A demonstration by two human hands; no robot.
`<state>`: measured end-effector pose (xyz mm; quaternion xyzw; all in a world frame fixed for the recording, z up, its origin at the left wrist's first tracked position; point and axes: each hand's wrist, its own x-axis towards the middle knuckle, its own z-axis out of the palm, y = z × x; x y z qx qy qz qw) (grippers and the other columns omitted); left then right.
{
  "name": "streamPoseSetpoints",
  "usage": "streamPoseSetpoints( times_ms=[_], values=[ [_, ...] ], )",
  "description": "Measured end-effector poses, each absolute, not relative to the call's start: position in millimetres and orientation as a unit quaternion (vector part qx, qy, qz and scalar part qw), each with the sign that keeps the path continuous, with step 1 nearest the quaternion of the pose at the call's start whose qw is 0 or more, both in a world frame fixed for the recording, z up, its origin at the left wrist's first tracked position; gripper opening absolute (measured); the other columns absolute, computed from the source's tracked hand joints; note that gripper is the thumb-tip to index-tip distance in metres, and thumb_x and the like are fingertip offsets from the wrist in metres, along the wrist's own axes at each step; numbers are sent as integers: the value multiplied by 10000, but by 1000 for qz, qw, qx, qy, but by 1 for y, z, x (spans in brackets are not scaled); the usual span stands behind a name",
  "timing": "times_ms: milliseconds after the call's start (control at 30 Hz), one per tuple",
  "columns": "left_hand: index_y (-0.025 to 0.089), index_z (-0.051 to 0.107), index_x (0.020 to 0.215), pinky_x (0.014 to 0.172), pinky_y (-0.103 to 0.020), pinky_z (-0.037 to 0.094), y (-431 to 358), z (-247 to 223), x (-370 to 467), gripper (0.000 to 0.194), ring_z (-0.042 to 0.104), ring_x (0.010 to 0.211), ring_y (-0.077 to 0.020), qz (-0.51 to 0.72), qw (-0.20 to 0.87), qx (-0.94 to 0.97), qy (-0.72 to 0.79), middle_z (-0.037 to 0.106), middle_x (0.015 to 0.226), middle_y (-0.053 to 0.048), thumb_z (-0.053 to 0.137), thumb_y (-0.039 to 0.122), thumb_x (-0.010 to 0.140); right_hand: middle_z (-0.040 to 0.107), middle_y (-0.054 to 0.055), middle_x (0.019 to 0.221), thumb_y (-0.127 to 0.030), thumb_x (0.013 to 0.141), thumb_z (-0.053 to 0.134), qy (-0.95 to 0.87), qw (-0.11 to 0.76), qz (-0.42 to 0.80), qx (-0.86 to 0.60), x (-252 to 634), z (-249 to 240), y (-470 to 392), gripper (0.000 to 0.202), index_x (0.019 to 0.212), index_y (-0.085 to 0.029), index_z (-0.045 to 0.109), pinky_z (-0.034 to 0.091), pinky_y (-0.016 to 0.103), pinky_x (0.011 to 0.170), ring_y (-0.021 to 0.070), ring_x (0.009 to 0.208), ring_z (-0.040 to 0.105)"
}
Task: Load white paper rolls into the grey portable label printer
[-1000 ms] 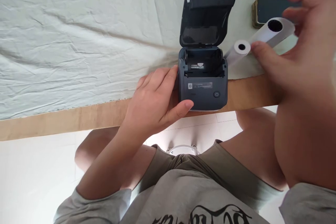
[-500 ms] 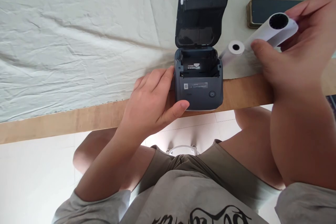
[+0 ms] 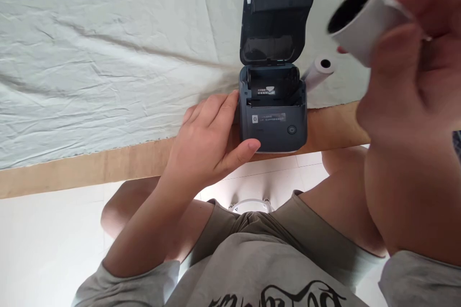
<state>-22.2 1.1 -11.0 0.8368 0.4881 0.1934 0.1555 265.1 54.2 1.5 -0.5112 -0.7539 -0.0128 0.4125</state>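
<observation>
A dark blue-grey label printer (image 3: 275,129) sits at the table's front edge, lid (image 3: 277,24) raised, its paper bay uncovered. My left hand (image 3: 205,134) holds the printer from its left side, fingers against the side and thumb over the front corner. To the right, my raised right hand (image 3: 406,57) is closed round a white paper roll (image 3: 378,24), tilted so that its dark hollow end faces left; the roll and fingers are somewhat blurred. A thinner white roll (image 3: 320,74) with a small dark core hole stands beside the printer's right side.
A pale, wrinkled cloth (image 3: 118,57) covers the table. Its bare wooden edge (image 3: 90,158) runs along the front. Below are my lap and a pale tiled floor (image 3: 46,244). A dark patterned object (image 3: 456,141) shows at the far right edge.
My right hand has lifted the larger paper roll and turned its hollow end leftward. The phone behind it is out of sight now. My left hand and the printer have hardly moved.
</observation>
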Motion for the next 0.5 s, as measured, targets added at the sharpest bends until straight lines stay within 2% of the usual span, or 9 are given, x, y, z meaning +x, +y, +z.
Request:
streamPoseSetpoints(
  times_ms=[67, 100, 200, 267, 367, 433, 500],
  values=[
    [78, 582, 1645, 1114, -559, 560, 1, -12, -23, 1078, 694, 1336, -416, 198, 152, 838, 485, 723, 1485, -250, 129, 892, 1102, 704, 74, 1267, -539, 1133, 332, -794, 378, -41, -474, 244, 14, 44, 476, 1326, -280, 682, 582, 424, 1089, 222, 1258, 741],
    [67, 579, 1642, 1110, -556, 558, 1, -12, -23, 1074, 693, 1339, -417, 201, 150, 839, 483, 719, 1490, -257, 138, 887, 1106, 715, 65, 1207, -514, 1129, 334, -812, 333, -29, -479, 234, 19, 41, 452, 1308, -288, 682, 588, 425, 1078, 219, 1199, 756],
    [59, 570, 1645, 1100, -550, 555, 1, -13, -24, 1069, 696, 1328, -412, 205, 147, 841, 478, 716, 1486, -262, 146, 883, 1111, 744, 28, 1223, -416, 1085, 332, -813, 214, 0, -541, 211, 28, 42, 411, 1296, -346, 678, 546, 478, 1136, 220, 1093, 747],
    [80, 556, 1660, 1103, -556, 552, 1, -12, -24, 1062, 687, 1338, -414, 200, 154, 842, 477, 710, 1500, -252, 145, 888, 1106, 756, 17, 1190, -343, 1029, 393, -805, 171, 24, -568, 205, 30, 47, 378, 1274, -355, 682, 516, 485, 1168, 217, 1056, 728],
    [101, 541, 1675, 1129, -574, 537, 1, -11, -24, 1009, 664, 1364, -423, 192, 170, 838, 481, 696, 1522, -244, 203, 868, 1113, 751, 13, 1044, -324, 979, 466, -803, 154, 50, -574, 206, 34, 51, 311, 1201, -329, 684, 509, 465, 1171, 185, 877, 656],
    [99, 540, 1676, 1133, -573, 535, 0, -10, -24, 978, 664, 1355, -420, 190, 176, 836, 484, 703, 1508, -241, 246, 848, 1120, 747, 13, 979, -387, 977, 494, -809, 165, 46, -563, 210, 36, 52, 277, 1157, -303, 687, 514, 474, 1154, 163, 763, 571],
    [63, 547, 1667, 1123, -568, 538, 0, -9, -23, 1003, 669, 1348, -420, 195, 174, 836, 483, 707, 1495, -254, 228, 845, 1126, 747, 6, 968, -436, 983, 504, -812, 178, 41, -554, 215, 38, 52, 286, 1148, -292, 688, 508, 493, 1161, 147, 732, 538]
  ],
)
